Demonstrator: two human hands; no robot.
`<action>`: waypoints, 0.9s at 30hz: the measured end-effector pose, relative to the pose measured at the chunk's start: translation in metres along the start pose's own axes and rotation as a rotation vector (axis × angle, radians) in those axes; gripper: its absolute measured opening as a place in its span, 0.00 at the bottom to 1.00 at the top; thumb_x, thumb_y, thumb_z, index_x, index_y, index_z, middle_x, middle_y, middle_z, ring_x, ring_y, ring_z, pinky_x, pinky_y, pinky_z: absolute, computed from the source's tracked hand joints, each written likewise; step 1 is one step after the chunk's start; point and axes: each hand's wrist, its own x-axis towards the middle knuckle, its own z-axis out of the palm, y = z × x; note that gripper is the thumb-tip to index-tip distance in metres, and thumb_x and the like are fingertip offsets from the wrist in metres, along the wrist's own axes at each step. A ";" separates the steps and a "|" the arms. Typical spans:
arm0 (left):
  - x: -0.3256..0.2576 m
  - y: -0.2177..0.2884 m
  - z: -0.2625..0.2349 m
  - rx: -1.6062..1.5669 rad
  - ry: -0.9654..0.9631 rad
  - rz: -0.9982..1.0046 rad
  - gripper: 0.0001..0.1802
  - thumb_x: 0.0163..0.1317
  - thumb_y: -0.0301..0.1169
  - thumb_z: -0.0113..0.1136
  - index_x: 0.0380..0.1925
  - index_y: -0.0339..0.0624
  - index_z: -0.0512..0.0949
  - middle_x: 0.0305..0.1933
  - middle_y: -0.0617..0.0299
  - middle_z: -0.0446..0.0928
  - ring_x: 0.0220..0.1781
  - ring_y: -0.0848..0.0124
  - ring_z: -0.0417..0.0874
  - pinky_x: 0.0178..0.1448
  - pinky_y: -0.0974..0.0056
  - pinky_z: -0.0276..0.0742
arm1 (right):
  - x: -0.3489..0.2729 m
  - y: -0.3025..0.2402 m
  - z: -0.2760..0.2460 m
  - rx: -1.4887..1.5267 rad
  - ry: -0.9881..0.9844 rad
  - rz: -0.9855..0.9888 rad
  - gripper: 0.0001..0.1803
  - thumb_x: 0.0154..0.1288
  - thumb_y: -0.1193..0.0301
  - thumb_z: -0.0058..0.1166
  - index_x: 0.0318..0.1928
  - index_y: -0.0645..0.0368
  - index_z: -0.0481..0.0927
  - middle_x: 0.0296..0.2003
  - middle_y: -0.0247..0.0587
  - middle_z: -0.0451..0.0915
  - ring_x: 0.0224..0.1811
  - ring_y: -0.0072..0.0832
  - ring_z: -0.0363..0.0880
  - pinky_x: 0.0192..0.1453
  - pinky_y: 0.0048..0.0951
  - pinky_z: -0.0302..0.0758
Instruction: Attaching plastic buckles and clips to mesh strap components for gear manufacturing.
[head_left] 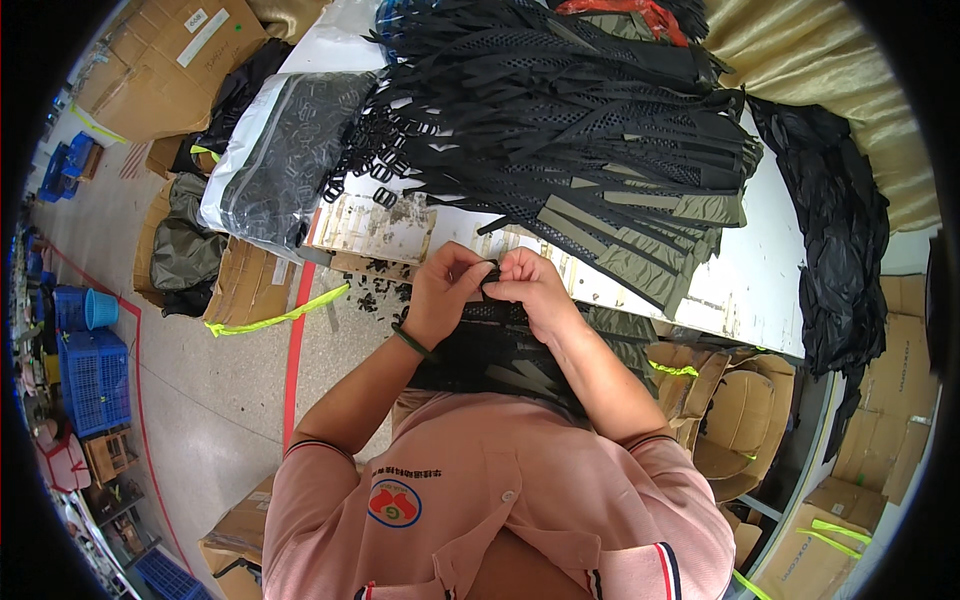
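Note:
My left hand and my right hand meet in front of my body, at the table's near edge. Both are closed, fingertips pinching a small black piece between them; whether it is a strap end or a buckle cannot be made out. Black mesh strap panels with olive parts lie across my lap below the hands. On the table, beyond my left hand, sit several loose black slide buckles. A large pile of black and olive mesh strap panels covers much of the tabletop.
A clear plastic bag of black buckles rests on the table's left end. Cardboard boxes stand at the left, more at the right. Black fabric hangs over the right edge. Small black scraps litter the floor.

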 end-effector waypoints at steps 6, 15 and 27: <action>-0.006 -0.007 -0.006 0.010 -0.164 0.131 0.06 0.61 0.21 0.59 0.37 0.39 0.73 0.31 0.69 0.74 0.32 0.82 0.74 0.37 0.76 0.71 | -0.005 -0.003 -0.002 -0.015 0.045 0.048 0.11 0.53 0.84 0.58 0.33 0.58 0.71 0.24 0.31 0.77 0.25 0.19 0.76 0.33 0.16 0.72; -0.003 -0.022 -0.009 -0.018 -0.225 0.235 0.13 0.56 0.18 0.62 0.40 0.39 0.72 0.36 0.69 0.70 0.38 0.81 0.72 0.43 0.73 0.71 | -0.014 -0.015 -0.001 0.277 -0.081 0.221 0.12 0.68 0.69 0.52 0.47 0.61 0.73 0.26 0.31 0.76 0.27 0.17 0.76 0.29 0.22 0.76; -0.031 -0.018 -0.019 -0.250 -0.308 -0.172 0.15 0.59 0.23 0.61 0.44 0.42 0.70 0.35 0.68 0.68 0.34 0.82 0.69 0.36 0.77 0.66 | 0.007 -0.013 -0.016 -0.507 -0.031 0.018 0.05 0.64 0.73 0.54 0.35 0.62 0.79 0.26 0.30 0.77 0.27 0.17 0.72 0.32 0.21 0.70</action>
